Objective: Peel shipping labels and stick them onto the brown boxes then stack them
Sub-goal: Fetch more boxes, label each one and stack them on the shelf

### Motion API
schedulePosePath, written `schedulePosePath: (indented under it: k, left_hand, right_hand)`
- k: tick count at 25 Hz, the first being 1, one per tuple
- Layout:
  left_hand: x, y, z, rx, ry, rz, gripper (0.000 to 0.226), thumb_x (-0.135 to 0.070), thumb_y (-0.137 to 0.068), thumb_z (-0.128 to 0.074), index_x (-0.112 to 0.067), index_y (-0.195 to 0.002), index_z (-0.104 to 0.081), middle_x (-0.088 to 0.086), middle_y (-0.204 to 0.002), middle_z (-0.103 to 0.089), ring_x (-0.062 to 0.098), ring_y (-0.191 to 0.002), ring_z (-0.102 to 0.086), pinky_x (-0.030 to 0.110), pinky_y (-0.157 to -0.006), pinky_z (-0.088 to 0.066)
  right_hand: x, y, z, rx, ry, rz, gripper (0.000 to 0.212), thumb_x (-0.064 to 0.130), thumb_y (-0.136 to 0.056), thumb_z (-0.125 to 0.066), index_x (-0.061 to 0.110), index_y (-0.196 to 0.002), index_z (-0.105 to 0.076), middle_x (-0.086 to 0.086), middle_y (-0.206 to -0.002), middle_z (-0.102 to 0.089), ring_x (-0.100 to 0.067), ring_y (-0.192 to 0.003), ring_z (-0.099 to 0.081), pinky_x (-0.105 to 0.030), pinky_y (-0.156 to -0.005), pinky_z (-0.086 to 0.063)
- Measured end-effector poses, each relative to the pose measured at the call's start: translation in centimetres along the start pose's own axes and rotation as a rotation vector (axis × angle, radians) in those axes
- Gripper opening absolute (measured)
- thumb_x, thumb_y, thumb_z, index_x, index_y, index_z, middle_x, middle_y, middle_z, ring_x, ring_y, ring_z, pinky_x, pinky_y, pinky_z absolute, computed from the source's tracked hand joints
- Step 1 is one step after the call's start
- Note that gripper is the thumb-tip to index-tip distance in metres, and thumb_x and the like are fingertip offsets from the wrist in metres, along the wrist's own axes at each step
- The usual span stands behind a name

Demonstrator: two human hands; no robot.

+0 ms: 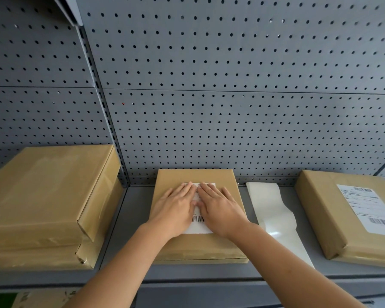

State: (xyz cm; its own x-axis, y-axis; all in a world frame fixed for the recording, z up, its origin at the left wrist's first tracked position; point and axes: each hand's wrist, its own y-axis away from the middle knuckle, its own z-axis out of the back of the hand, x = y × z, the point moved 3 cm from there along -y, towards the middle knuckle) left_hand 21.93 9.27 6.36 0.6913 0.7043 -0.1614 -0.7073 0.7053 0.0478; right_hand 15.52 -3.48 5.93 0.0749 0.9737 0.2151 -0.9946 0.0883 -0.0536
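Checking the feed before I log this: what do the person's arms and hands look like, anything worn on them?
Two bare forearms reach in from the bottom edge. No sleeves show anywhere along them. The left hand and right hand wear no gloves, and no rings, watch or wristbands are visible. No tape, markings or cables on either arm. The fingernails look short and unpainted, as far as the picture shows.

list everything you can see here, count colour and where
boxes without labels: two, brown, stacked at the left of the shelf
middle box: one, brown, centre of the shelf, under both hands
label: one, white with barcodes, on the middle box, partly covered by the hands
backing paper: one strip, white, lying on the shelf right of the middle box
labelled box: one, brown with a white label, at the right
shelf: one, grey
pegboard: grey, behind the shelf
left hand: flat on the label
right hand: flat on the label
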Motion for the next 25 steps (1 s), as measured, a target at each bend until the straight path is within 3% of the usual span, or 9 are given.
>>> schedulePosePath:
  k: [8,16,20,25]
  left_hand:
    - [0.8,0.4,0.5,0.017,0.070,0.061,0.058,-0.037,-0.110,-0.019,-0.019,-0.164,-0.007,-0.005,-0.172,-0.003,0.008,-0.158,-0.001,0.035,-0.129,-0.006]
    - [-1.3,3.7,0.9,-0.032,0.048,-0.071,0.057,-0.035,-0.111,-0.019,-0.018,-0.164,-0.010,-0.004,-0.172,-0.006,0.006,-0.157,-0.002,0.030,-0.128,-0.001]
    - [-2.0,5.0,-0.1,0.002,0.024,-0.088,0.058,-0.036,-0.110,-0.018,-0.018,-0.164,-0.006,-0.004,-0.172,-0.002,0.005,-0.157,0.000,0.030,-0.129,-0.002]
    - [-1.5,5.6,0.1,0.038,0.012,-0.038,0.059,-0.037,-0.110,-0.018,-0.017,-0.164,-0.004,-0.005,-0.172,0.003,0.004,-0.157,0.003,0.033,-0.129,-0.004]
  right_hand:
    - [-2.9,1.0,0.9,0.034,0.003,-0.162,0.056,0.040,-0.106,-0.020,0.019,-0.158,-0.019,0.006,-0.167,-0.013,-0.008,-0.153,-0.008,-0.039,-0.125,-0.001]
    - [0.8,3.9,1.7,-0.053,-0.073,0.005,0.053,0.034,-0.106,-0.023,0.018,-0.156,-0.027,0.001,-0.165,-0.024,-0.012,-0.153,-0.015,-0.030,-0.121,-0.001]
    - [2.1,4.8,0.4,0.048,-0.033,0.019,0.059,0.041,-0.103,-0.015,0.021,-0.158,-0.020,0.003,-0.166,-0.019,-0.011,-0.153,-0.012,-0.037,-0.123,-0.004]
    - [0.7,5.7,0.4,0.030,0.000,-0.048,0.068,0.049,-0.097,-0.005,0.023,-0.157,-0.023,0.007,-0.166,-0.018,-0.006,-0.152,-0.012,-0.041,-0.125,-0.005]
